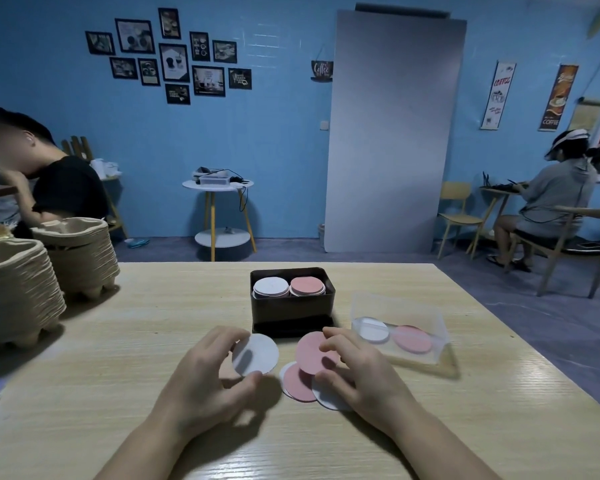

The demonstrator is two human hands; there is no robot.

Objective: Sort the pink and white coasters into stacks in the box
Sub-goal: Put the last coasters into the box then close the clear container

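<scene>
A dark brown box (291, 311) stands mid-table with a white stack (270, 286) on its left and a pink stack (307, 285) on its right. In front of the box, my left hand (205, 379) pinches a white coaster (257, 353) between thumb and fingers. My right hand (357, 368) holds a pink coaster (312, 353) by its edge, lifted over a small pile of loose coasters: a pink one (297, 382) and a white one (328, 396) lie on the table beneath.
A clear plastic lid (400, 329) lies right of the box over one white and one pink coaster. Two tall stacks of pulp egg trays (49, 271) stand at the table's left edge. People sit at the far left and far right of the room.
</scene>
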